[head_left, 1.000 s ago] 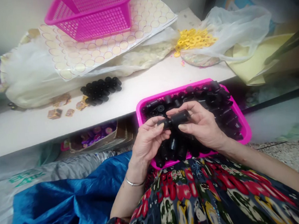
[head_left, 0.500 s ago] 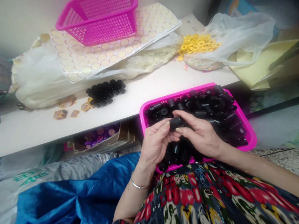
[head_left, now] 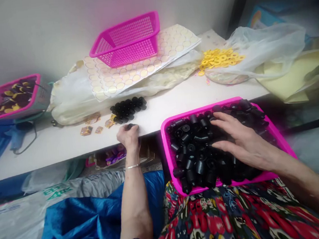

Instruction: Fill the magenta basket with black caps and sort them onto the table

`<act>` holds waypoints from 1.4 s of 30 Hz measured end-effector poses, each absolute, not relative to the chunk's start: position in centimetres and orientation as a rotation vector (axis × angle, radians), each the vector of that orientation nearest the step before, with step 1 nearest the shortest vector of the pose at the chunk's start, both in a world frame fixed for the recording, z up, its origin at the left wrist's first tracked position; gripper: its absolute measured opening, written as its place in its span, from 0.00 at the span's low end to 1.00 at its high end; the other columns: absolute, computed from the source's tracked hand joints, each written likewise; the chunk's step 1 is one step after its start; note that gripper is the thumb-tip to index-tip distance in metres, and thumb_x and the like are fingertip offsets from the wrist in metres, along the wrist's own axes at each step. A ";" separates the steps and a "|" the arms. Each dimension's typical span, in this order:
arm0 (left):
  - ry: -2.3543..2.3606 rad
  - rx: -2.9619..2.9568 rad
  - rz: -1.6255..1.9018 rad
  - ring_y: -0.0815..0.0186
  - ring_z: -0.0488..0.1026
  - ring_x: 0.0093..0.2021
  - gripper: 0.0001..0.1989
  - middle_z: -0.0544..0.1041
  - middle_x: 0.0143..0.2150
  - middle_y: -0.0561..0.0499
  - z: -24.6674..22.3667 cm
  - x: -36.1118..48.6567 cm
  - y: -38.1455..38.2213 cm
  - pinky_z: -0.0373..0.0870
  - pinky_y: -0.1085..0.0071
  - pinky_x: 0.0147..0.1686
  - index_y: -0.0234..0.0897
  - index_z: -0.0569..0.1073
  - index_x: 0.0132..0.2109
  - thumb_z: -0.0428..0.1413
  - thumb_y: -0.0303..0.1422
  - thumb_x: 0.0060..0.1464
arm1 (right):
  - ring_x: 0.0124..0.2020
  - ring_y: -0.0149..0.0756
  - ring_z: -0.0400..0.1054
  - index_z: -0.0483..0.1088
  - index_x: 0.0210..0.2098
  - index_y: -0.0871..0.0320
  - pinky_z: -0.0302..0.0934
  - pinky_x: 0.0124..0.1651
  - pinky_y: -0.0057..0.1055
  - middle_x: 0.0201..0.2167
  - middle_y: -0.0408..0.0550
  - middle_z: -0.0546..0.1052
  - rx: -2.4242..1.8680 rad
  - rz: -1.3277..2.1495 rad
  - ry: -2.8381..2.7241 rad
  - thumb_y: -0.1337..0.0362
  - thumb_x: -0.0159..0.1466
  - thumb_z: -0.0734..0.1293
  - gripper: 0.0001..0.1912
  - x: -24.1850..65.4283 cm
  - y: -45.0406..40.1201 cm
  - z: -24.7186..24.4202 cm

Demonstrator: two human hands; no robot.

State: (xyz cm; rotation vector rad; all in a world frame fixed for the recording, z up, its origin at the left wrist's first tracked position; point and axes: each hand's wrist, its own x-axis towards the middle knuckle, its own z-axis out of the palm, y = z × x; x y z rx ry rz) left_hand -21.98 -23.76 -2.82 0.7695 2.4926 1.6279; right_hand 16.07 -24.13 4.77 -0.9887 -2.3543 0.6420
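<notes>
Work on one black tube looks finished: the left hand has carried it, gripped, to the front edge of the desk; the right hand spreads over the basket.

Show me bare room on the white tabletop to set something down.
The white tabletop is bare between the corded blue tool and the gold pieces, and between the clustered black cylinders and the near pink basket. The back is crowded with the circle-printed sheet, far pink basket and yellow rings.
</notes>
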 end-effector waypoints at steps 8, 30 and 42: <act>2.825 0.966 1.289 0.61 0.68 0.34 0.12 0.71 0.30 0.51 -3.2 -26.3 -20.7 0.64 0.66 0.39 0.33 0.71 0.32 0.62 0.35 0.41 | 0.49 0.45 0.66 0.71 0.45 0.57 0.66 0.51 0.45 0.49 0.54 0.73 -0.915 0.591 -2.604 0.68 0.64 0.62 0.11 15.5 -24.1 5.0; 1.574 1.668 0.997 0.63 0.71 0.37 0.07 0.75 0.35 0.50 0.4 -8.6 -31.5 0.65 0.66 0.39 0.37 0.76 0.35 0.62 0.29 0.46 | 0.32 0.34 0.70 0.73 0.45 0.59 0.66 0.34 0.31 0.34 0.46 0.76 -0.962 1.350 -2.161 0.68 0.56 0.67 0.16 13.7 -23.4 6.0; 1.653 2.189 0.470 0.58 0.65 0.37 0.10 0.75 0.34 0.47 0.9 -5.6 -31.0 0.60 0.61 0.37 0.38 0.77 0.41 0.56 0.29 0.50 | 0.35 0.33 0.75 0.71 0.50 0.52 0.72 0.44 0.36 0.36 0.42 0.78 -0.691 2.092 -1.275 0.74 0.49 0.74 0.30 14.1 -24.7 5.4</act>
